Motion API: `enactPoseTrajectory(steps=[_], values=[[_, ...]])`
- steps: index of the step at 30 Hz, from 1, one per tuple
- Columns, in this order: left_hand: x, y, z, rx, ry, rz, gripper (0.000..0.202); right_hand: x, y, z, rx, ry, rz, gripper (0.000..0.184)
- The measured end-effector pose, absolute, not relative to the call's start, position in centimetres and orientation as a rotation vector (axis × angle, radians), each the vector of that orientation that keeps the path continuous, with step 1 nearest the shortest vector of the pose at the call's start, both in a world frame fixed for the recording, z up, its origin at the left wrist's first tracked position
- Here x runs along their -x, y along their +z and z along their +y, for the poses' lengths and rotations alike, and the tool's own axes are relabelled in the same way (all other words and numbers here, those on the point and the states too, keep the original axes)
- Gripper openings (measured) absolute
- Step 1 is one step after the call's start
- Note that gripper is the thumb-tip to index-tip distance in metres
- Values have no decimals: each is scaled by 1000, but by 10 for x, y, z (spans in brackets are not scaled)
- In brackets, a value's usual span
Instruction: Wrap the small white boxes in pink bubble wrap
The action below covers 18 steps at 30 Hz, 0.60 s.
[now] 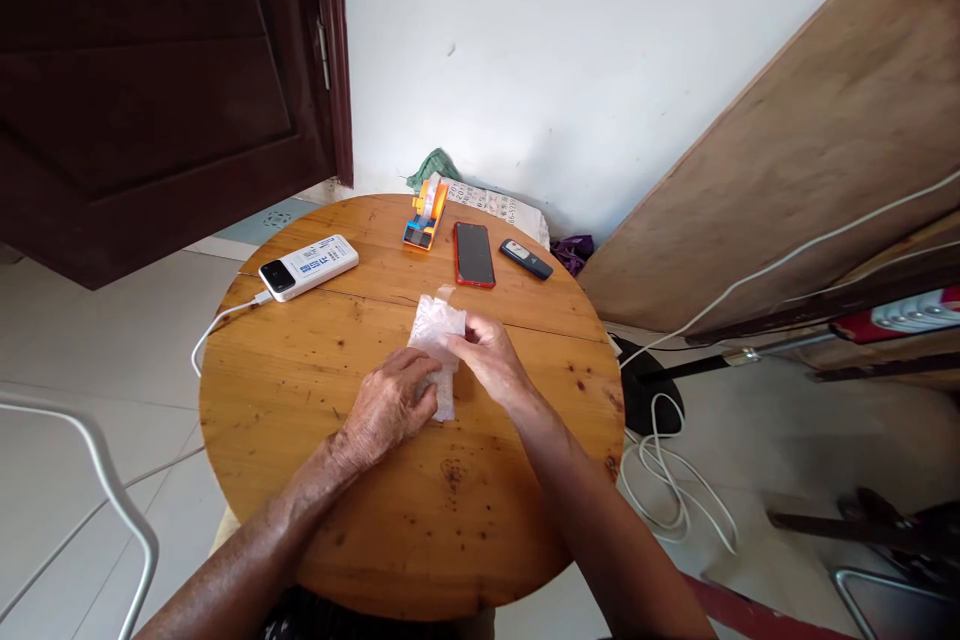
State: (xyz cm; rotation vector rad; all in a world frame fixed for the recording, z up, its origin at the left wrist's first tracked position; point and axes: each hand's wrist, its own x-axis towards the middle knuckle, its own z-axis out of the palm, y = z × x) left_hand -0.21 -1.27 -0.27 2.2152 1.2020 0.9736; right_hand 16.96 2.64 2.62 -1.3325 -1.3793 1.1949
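Note:
A piece of whitish, see-through bubble wrap (439, 318), folded into a small packet, lies at the middle of the round wooden table (450, 530). My right hand (491, 357) pinches its right edge, thumb on top and fingers partly hidden behind. From the left, my left hand (390, 400) rests on the lower part with fingers bent and closed against the wrap. A short strip of clear tape (445, 293) sticks out past the far edge of the packet. Whether anything is inside the wrap I cannot tell.
Beyond my hands are an orange and blue tape dispenser (426, 212), a red-edged phone (474, 255) and a dark remote-like device (526, 258). A white power bank (309, 267) with a plugged-in cable (225, 313) lies left. A dark door (172, 70) and white wall (570, 40) stand behind.

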Motion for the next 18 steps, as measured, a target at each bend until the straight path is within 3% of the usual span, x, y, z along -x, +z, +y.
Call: enactPoseTrajectory(steps=[5,11,16,18], values=[[0,-1,-21,-2071,898,1565,27,-167,35,-5,1330,984,-1578,10],[2,-8,-20,-2052,1092,1520,58,-165,21,-40,1246,571,-1859,26],[12,-10,-15,-2110,997,1247,21,-171,10,-60,1187,279,-2077,33],[20,-7,-16,-2149,949,1117,20,-173,6,-64,1172,249,-2117,33]])
